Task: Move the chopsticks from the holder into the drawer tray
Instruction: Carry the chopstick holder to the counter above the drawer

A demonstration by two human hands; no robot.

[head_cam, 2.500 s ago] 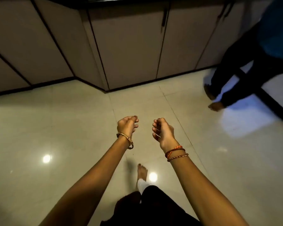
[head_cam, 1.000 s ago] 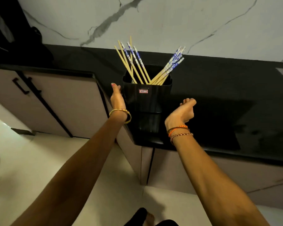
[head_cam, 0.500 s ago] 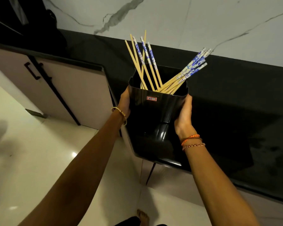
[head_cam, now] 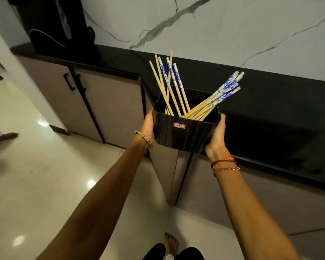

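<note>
A glossy black square holder (head_cam: pixel 186 135) with a small red label on its front is held between both my hands, out past the corner of the black counter (head_cam: pixel 280 119). My left hand (head_cam: pixel 148 125) presses its left side and my right hand (head_cam: pixel 217 135) its right side. Several wooden chopsticks (head_cam: pixel 174 89) with blue-and-white patterned tops stand in it, one bunch leaning left and another bunch (head_cam: pixel 217 99) leaning right. No drawer tray is in view.
Beige cabinet doors (head_cam: pixel 99 107) with black handles run under the counter. A dark bag (head_cam: pixel 64 34) sits on the counter at the back left. A white marble wall rises behind. Another person's foot (head_cam: pixel 4 136) shows at the left on the glossy floor.
My hands rose from over the floor to the holder on the counter and closed on its two sides. The holder has since come off the countertop toward me.
</note>
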